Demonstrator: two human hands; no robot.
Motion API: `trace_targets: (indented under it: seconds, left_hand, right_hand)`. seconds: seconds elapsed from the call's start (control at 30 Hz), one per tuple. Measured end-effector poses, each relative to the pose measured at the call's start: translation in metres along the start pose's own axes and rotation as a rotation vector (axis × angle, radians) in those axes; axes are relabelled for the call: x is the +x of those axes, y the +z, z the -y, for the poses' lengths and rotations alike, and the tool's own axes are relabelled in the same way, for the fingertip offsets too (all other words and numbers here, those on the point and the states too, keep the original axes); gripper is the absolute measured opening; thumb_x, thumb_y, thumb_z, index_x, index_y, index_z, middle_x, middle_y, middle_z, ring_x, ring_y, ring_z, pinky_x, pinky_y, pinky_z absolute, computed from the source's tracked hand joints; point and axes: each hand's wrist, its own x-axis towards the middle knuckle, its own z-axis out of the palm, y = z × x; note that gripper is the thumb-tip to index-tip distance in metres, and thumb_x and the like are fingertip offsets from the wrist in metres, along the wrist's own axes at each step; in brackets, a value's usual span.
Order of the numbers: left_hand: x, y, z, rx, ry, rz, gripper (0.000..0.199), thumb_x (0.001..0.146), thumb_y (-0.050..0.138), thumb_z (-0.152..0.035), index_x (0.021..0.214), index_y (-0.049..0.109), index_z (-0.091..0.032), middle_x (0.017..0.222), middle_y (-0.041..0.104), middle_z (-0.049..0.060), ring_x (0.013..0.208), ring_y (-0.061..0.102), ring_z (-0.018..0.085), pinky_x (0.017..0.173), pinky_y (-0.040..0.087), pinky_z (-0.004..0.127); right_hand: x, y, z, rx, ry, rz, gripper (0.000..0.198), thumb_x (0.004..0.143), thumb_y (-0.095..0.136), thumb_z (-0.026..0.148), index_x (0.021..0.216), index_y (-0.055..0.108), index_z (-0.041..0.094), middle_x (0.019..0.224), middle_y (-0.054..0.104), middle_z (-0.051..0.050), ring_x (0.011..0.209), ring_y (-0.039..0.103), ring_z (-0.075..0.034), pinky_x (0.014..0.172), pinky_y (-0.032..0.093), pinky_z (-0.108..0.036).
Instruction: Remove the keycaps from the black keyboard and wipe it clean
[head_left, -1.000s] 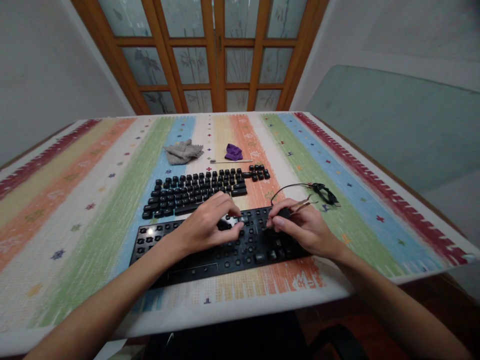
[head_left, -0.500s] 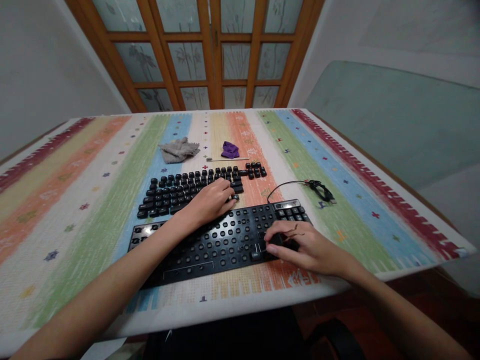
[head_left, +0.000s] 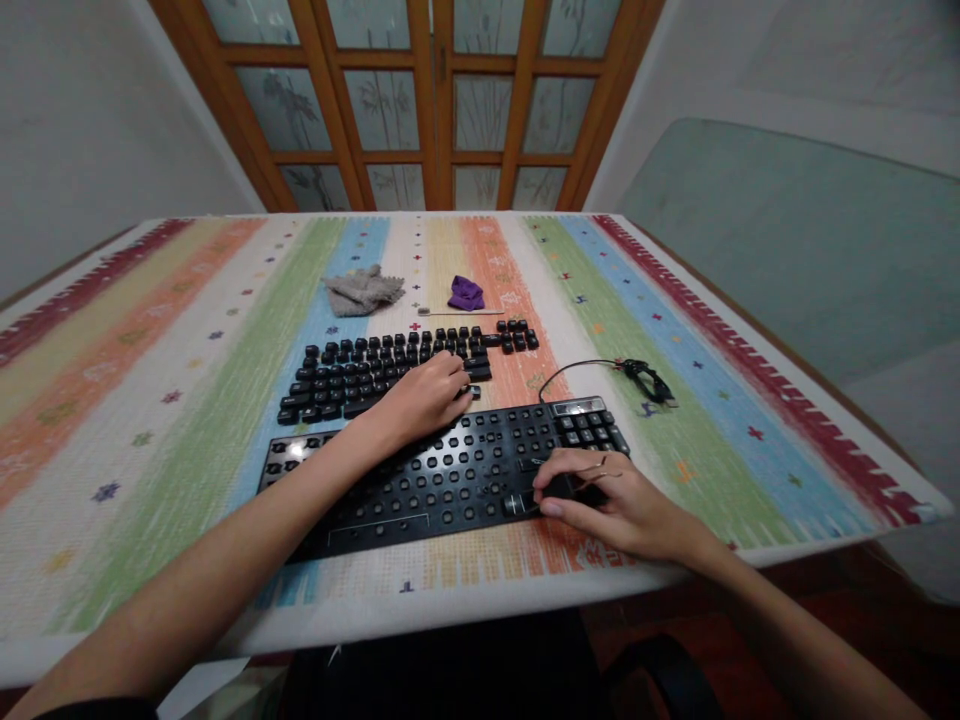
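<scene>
My left hand reaches over loose black keycaps laid out in keyboard order on the tablecloth. Its fingers close around a keycap at the right end of a lower row. Below lies a black keyboard, its main section stripped to bare key stems. Its number pad still carries keycaps. My right hand is curled over the lower right of the keyboard, thumb and index finger bent close together. What those fingertips hold, if anything, is hidden.
Behind the keycaps sit a grey cloth, a purple cloth and a thin stick-like tool. The keyboard's coiled cable rests to the right. A striped tablecloth covers the table; a chair armrest shows below.
The view has shifted slightly. My right hand's fingertips have lifted and opened a little at the keyboard's lower right. My left hand stays at nearly the same place by the keycaps.
</scene>
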Motion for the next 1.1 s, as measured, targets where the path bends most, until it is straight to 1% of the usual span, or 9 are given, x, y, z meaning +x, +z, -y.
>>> trace_targets:
  seconds: [0.17, 0.3, 0.4, 0.57, 0.67, 0.77, 0.87, 0.97, 1.1]
  left_hand:
    - [-0.001, -0.002, -0.001, 0.028, 0.015, -0.021, 0.017, 0.094, 0.053, -0.022, 0.086, 0.065, -0.012, 0.083, 0.057, 0.008, 0.085, 0.054, 0.021, 0.075, 0.047, 0.032]
    - [-0.002, -0.005, -0.003, 0.023, 0.021, -0.056, 0.016, 0.094, 0.053, -0.022, 0.086, 0.064, -0.013, 0.084, 0.058, 0.008, 0.085, 0.053, 0.021, 0.074, 0.047, 0.032]
    - [-0.004, -0.008, -0.008, -0.028, 0.035, -0.066, 0.017, 0.095, 0.052, -0.021, 0.089, 0.065, -0.012, 0.086, 0.059, 0.009, 0.085, 0.054, 0.021, 0.075, 0.047, 0.032]
    - [-0.022, -0.015, -0.027, -0.19, 0.03, -0.056, 0.019, 0.097, 0.051, -0.024, 0.095, 0.066, -0.013, 0.087, 0.06, 0.008, 0.084, 0.056, 0.02, 0.076, 0.048, 0.032]
    - [-0.039, -0.019, -0.042, -0.232, 0.038, -0.018, 0.02, 0.098, 0.051, -0.025, 0.1, 0.067, -0.012, 0.088, 0.06, 0.008, 0.084, 0.056, 0.02, 0.076, 0.048, 0.033]
    - [-0.053, -0.022, -0.057, -0.252, 0.036, 0.01, 0.024, 0.101, 0.048, -0.028, 0.105, 0.067, -0.013, 0.09, 0.06, 0.008, 0.085, 0.057, 0.021, 0.077, 0.048, 0.033]
    - [-0.06, -0.022, -0.067, -0.266, 0.048, 0.055, 0.027, 0.1, 0.05, -0.033, 0.111, 0.066, -0.014, 0.09, 0.06, 0.008, 0.084, 0.056, 0.021, 0.075, 0.048, 0.033]
    - [-0.064, -0.021, -0.071, -0.296, 0.061, 0.07, 0.032, 0.098, 0.055, -0.04, 0.116, 0.064, -0.015, 0.093, 0.06, 0.008, 0.086, 0.056, 0.021, 0.076, 0.048, 0.034]
    - [-0.069, -0.016, -0.074, -0.306, 0.079, 0.059, 0.029, 0.096, 0.06, -0.04, 0.107, 0.066, -0.015, 0.093, 0.06, 0.007, 0.085, 0.056, 0.021, 0.079, 0.048, 0.035]
  right_hand:
    - [-0.002, 0.008, 0.0, -0.039, -0.031, -0.075, 0.009, 0.095, 0.063, 0.024, 0.098, 0.065, 0.016, 0.092, 0.073, -0.004, 0.079, 0.069, -0.013, 0.072, 0.051, -0.024]
    - [0.0, 0.01, 0.005, -0.055, -0.046, -0.072, 0.009, 0.096, 0.062, 0.024, 0.099, 0.065, 0.016, 0.089, 0.072, -0.004, 0.077, 0.067, -0.012, 0.069, 0.05, -0.023]
    - [0.002, 0.01, 0.005, -0.054, -0.048, -0.057, 0.01, 0.096, 0.061, 0.025, 0.1, 0.065, 0.016, 0.087, 0.072, -0.004, 0.076, 0.066, -0.013, 0.067, 0.049, -0.023]
    - [0.003, 0.015, 0.001, -0.027, -0.04, -0.021, 0.013, 0.097, 0.059, 0.028, 0.099, 0.065, 0.016, 0.087, 0.071, -0.004, 0.073, 0.065, -0.013, 0.066, 0.049, -0.024]
    - [0.005, 0.018, 0.008, -0.131, -0.09, -0.003, 0.018, 0.1, 0.054, 0.029, 0.099, 0.064, 0.014, 0.085, 0.069, -0.006, 0.076, 0.063, -0.016, 0.071, 0.051, -0.027]
    - [0.01, 0.017, 0.018, -0.25, -0.122, 0.059, 0.02, 0.102, 0.049, 0.028, 0.1, 0.062, 0.013, 0.083, 0.066, -0.007, 0.076, 0.061, -0.018, 0.071, 0.05, -0.03]
    - [0.017, 0.012, 0.021, -0.293, -0.076, 0.126, 0.024, 0.103, 0.046, 0.03, 0.1, 0.062, 0.014, 0.087, 0.067, -0.009, 0.08, 0.062, -0.02, 0.074, 0.051, -0.032]
    - [0.022, 0.007, 0.016, -0.23, -0.017, 0.145, 0.024, 0.103, 0.046, 0.033, 0.097, 0.062, 0.016, 0.09, 0.069, -0.008, 0.083, 0.065, -0.019, 0.079, 0.051, -0.031]
    - [0.025, 0.007, 0.01, -0.131, 0.075, 0.129, 0.021, 0.102, 0.047, 0.032, 0.095, 0.06, 0.018, 0.086, 0.068, -0.003, 0.078, 0.064, -0.016, 0.077, 0.049, -0.028]
